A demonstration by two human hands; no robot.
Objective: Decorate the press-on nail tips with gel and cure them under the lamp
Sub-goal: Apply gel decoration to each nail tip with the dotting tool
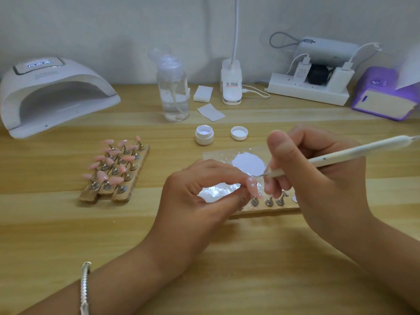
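The left hand [200, 194] pinches a pink nail tip [252, 187], already dotted white, its long axis running away from the person. The right hand [318, 178] grips a dotting pen [341, 153] like a pencil. The pen's point comes in from the right to the tip's far end. The white gel puddle [248, 164] on the palette sheet lies just beyond, nearer the right hand. Beyond that, the open gel jar [204, 134] holds white gel, its lid [239, 133] alongside. The curing lamp [54, 94] stands far left on the surface [227, 258].
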